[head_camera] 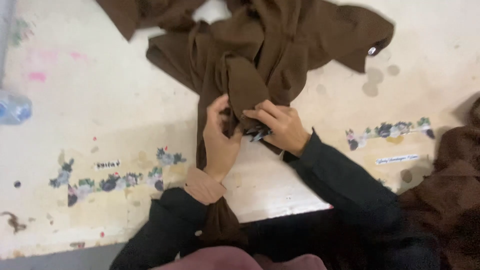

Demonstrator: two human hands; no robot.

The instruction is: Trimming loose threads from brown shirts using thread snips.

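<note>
— Gripping what? Pinching brown cloth [260, 55] between left hand [220, 137] and right hand [280, 125], fingers closed, small dark tool [258, 133] in right.
— Lying where? Spreading across the stained white counter [100, 100].

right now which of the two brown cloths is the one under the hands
The brown cloth in the middle, spread across the table top; both hands grip its fold. The other brown cloth lies apart at the right edge, untouched.

head view, steeply down (close) over table [100, 100]
</note>
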